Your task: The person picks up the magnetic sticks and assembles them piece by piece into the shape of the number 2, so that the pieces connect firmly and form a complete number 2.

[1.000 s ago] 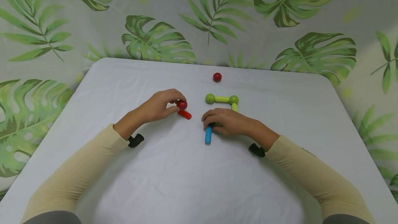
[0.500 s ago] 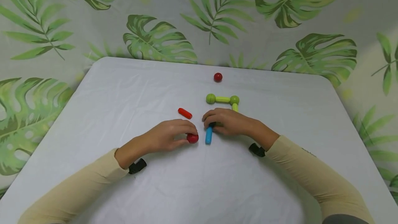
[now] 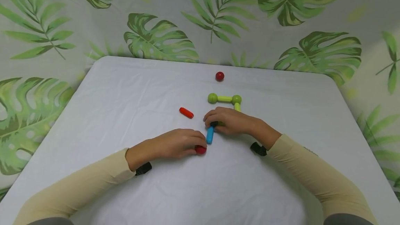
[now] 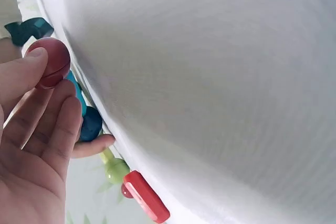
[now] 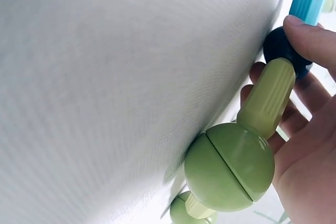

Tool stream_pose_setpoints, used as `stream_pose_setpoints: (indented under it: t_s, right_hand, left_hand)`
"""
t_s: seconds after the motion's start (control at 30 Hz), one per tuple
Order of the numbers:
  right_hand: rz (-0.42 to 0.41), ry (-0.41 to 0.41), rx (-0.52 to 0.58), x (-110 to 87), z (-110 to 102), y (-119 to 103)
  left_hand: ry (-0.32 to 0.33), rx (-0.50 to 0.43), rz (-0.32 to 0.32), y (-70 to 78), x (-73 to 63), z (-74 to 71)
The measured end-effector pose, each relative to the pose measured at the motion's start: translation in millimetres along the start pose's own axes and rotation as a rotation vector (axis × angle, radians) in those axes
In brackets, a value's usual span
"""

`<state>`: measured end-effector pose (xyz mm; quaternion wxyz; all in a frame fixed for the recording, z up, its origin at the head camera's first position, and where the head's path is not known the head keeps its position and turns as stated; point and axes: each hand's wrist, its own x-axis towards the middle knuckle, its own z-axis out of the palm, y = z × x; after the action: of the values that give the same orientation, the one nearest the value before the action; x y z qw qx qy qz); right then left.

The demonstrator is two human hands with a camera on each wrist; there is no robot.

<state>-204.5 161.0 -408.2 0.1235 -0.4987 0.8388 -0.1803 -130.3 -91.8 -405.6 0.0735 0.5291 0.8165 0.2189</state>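
My left hand (image 3: pixel 178 144) pinches a red ball (image 4: pixel 56 61) between thumb and fingers, just beside the near end of a blue rod (image 3: pixel 209 136). Whether ball and rod touch I cannot tell. The right hand (image 3: pixel 230 121) grips a dark blue ball (image 5: pixel 278 44), its thumb pressed on it. That ball joins the blue rod to a light green rod (image 5: pixel 266 98). Along the chain come a green ball (image 5: pixel 231 166), another green rod (image 3: pixel 224 98) and a further green ball (image 3: pixel 212 98). In the head view, the right hand hides part of the chain.
A loose red rod (image 3: pixel 186 113) lies on the white tabletop (image 3: pixel 140 93), left of the chain. Another red ball (image 3: pixel 219 76) rests near the far edge, before a leaf-patterned cloth (image 3: pixel 215 16). Each wrist wears a black camera.
The left hand has carried the red ball away from the red rod, toward me and rightward, up to the blue rod's near end. My right hand has stayed in place.
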Motion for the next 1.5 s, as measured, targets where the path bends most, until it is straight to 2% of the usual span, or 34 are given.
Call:
stream_pose_setpoints:
  t_s: [0.13,0.27,0.37,0.47,0.6,0.83,1.17,1.3,1.5]
  right_hand:
    - [0.013,-0.005,0.007,0.7,0,0]
    - [0.021,-0.007,0.013,1.1,1,0]
    - [0.024,-0.01,0.018,1.5,2,1]
    - [0.03,-0.014,0.018,1.5,2,2]
    - [0.039,-0.018,0.02,1.1,1,2]
    - [0.04,-0.021,0.03,1.3,0,2]
    - [0.049,-0.026,0.043,0.6,-1,2]
    - [0.052,-0.028,0.061,0.7,-1,3]
    - [0.076,-0.019,0.079,-0.8,-1,3]
  left_hand:
    - [0.001,0.005,-0.025,2.5,1.2,3.7]
    - [0.013,-0.018,-0.1,5.6,3.1,9.2]
    - [0.047,-0.05,-0.157,7.7,3.9,12.5]
    - [0.073,-0.089,-0.213,8.8,3.7,14.7]
    - [0.076,-0.158,-0.276,8.4,3.4,16.8]
    - [0.11,-0.265,-0.361,8.3,5.0,18.8]
    - [0.142,-0.439,-0.533,13.8,8.3,22.1]
    - [0.147,-0.453,-0.575,14.4,10.5,23.8]
    - [0.113,-0.447,-0.6,14.4,13.2,23.5]
